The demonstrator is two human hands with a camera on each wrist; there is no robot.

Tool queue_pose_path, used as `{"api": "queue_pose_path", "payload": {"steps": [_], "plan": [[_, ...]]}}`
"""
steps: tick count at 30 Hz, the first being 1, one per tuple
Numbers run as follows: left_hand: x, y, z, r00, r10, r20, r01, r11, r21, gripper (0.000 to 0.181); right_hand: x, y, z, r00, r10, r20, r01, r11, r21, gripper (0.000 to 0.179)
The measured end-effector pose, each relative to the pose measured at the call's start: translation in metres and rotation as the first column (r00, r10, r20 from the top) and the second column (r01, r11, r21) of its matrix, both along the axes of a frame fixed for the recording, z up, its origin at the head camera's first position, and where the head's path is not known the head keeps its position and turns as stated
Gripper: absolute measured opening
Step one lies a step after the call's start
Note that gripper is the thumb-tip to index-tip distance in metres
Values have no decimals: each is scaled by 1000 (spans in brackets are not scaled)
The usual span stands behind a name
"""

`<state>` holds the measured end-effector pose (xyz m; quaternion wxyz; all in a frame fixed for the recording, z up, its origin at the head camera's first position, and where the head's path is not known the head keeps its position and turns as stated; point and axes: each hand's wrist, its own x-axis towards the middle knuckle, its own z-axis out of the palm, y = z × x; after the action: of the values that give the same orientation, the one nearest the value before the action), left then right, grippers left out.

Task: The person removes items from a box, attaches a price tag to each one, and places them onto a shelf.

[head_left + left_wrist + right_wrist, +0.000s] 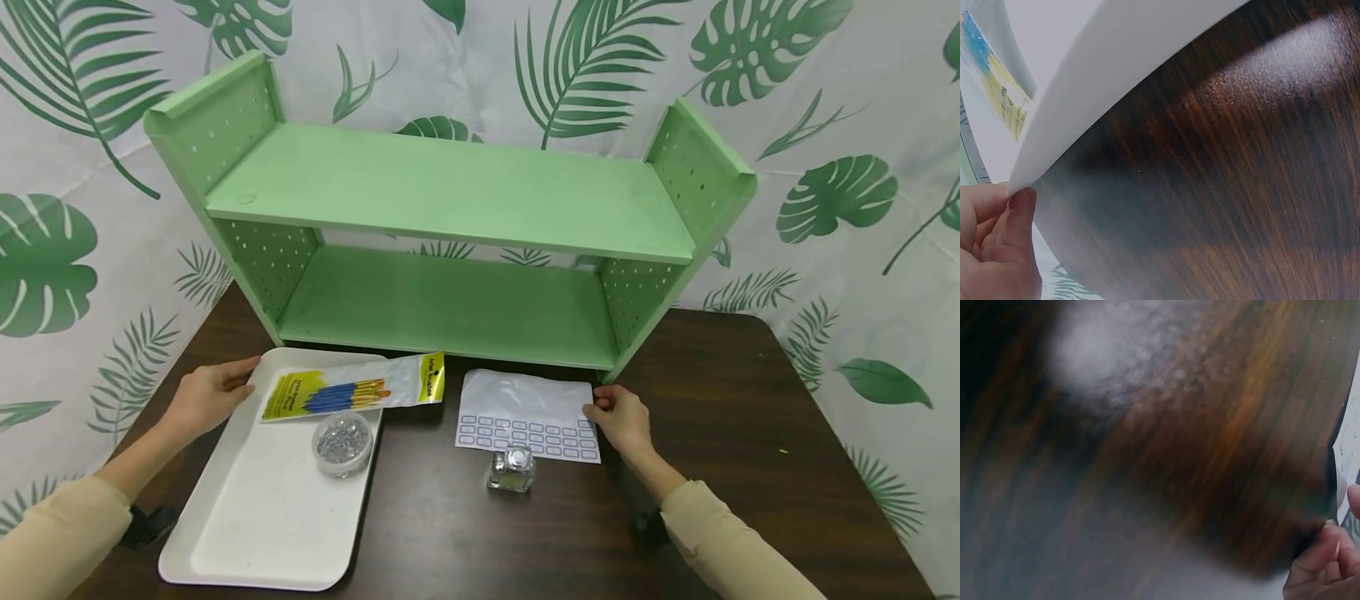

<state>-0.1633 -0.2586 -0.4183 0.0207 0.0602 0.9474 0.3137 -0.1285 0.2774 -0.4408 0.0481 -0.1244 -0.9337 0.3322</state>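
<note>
At the far left corner of a white tray [262, 533], my left hand [206, 400] pinches the rim between thumb and fingers; the left wrist view shows the same grip on the tray edge [1085, 87]. My right hand [624, 421] pinches the right edge of a glossy white sheet [525, 400] printed with rows of small blue-framed boxes. In the tray are a packet of artist brushes [345, 396], its right end sticking out over the rim, and a round clear tub [342, 442] of small clear pieces. A square glass bottle [512, 471] stands at the sheet's front edge.
A green two-tier shelf [450, 304] stands on the dark wood table [442, 533] behind the tray and sheet. Its side panels rise above the upper tier. A leaf-patterned cloth [465, 75] hangs behind it.
</note>
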Motion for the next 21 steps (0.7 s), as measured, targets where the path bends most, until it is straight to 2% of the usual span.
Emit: {"api": "queue_pose_path", "payload": {"steps": [12, 21], "plan": [[0, 0, 1, 1000, 1, 4, -1, 1000, 1, 44, -4, -6, 1, 1000, -30, 0, 30, 998, 56, 21], [0, 0, 2, 1000, -6, 12, 7, 1000, -17, 45, -4, -8, -2, 999, -46, 18, 45, 998, 51, 15]]}}
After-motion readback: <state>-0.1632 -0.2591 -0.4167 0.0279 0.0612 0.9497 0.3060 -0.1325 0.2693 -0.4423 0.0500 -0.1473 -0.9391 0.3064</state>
